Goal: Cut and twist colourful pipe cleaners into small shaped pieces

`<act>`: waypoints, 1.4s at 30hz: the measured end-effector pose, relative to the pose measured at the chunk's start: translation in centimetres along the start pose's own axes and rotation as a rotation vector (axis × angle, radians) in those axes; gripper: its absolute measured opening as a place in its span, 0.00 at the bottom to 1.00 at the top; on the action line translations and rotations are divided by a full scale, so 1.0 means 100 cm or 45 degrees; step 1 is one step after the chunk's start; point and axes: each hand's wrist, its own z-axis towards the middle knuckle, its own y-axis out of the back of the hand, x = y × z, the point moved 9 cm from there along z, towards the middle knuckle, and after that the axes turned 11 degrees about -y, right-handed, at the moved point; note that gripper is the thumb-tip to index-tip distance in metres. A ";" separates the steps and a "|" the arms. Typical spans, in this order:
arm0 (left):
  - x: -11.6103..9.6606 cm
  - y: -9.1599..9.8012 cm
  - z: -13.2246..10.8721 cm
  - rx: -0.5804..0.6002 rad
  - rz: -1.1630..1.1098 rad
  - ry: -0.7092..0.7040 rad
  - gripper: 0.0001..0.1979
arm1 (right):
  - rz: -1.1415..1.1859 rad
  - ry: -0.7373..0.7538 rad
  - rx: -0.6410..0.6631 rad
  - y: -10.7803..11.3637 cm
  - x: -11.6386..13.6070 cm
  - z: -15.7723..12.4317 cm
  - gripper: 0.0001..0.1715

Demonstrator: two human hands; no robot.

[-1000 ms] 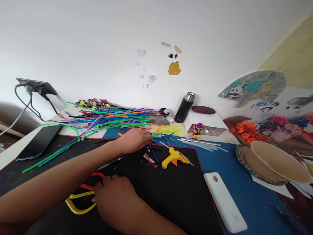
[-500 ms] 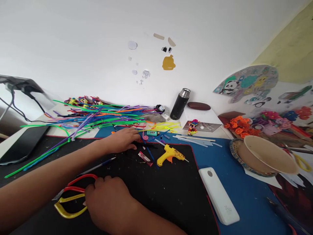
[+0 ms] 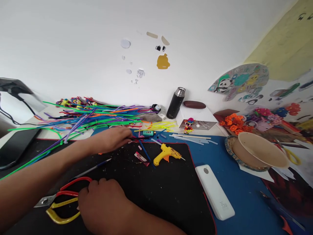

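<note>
My left hand [image 3: 116,139] reaches in from the left to the far edge of the black mat, its fingers pinched together. A slim dark item [image 3: 140,138] shows at its fingertips, too hidden to name. My right hand [image 3: 104,202] is curled at the near side of the mat, around the handle ends of the scissors [image 3: 65,203]. These have one red and one yellow looped handle, and their riveted metal part points left. A ballpoint pen [image 3: 94,168] lies between my hands. A yellow hot glue gun [image 3: 167,154] rests to their right, beside a pink lighter [image 3: 140,156].
Many coloured pipe cleaners [image 3: 97,116] are heaped along the back left. Behind stand a black flask [image 3: 175,103] and a small figure [image 3: 188,125]. Glue sticks [image 3: 192,138], a white power bank [image 3: 215,192] and a beige bowl [image 3: 261,150] are on the right. A phone [image 3: 18,147] lies left.
My left hand has drawn its fingers together, and the dark item now shows at their tips. My right hand stays with the scissors, more of whose metal part is visible. The view has shifted slightly right.
</note>
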 end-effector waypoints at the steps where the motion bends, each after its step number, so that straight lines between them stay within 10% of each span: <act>1: 0.004 0.016 0.003 -0.027 0.016 0.052 0.14 | 0.003 -0.001 -0.001 0.000 0.000 0.000 0.08; 7: 0.025 0.062 0.065 0.030 0.240 0.245 0.16 | 0.019 -0.018 -0.024 -0.003 -0.002 0.000 0.06; 15: 0.038 0.002 0.171 0.116 0.266 0.353 0.13 | -0.024 -0.029 0.029 -0.018 0.000 0.003 0.07; 21: 0.029 -0.011 0.179 -0.097 0.241 0.263 0.25 | -0.060 -0.050 0.231 -0.040 0.004 0.015 0.14; 27: 0.037 0.020 0.092 -0.413 0.141 0.119 0.20 | -0.043 -0.114 0.269 -0.042 -0.001 0.018 0.21; 32: 0.090 0.051 -0.046 -0.553 0.273 0.503 0.19 | -0.071 -0.096 0.180 -0.032 -0.001 0.013 0.19; 37: 0.127 0.060 -0.174 -0.451 0.408 0.966 0.22 | -0.105 -0.073 0.285 -0.030 0.001 0.011 0.18; 42: 0.135 0.028 -0.216 -0.169 0.351 1.052 0.30 | -0.075 -0.114 0.235 -0.026 -0.004 0.011 0.16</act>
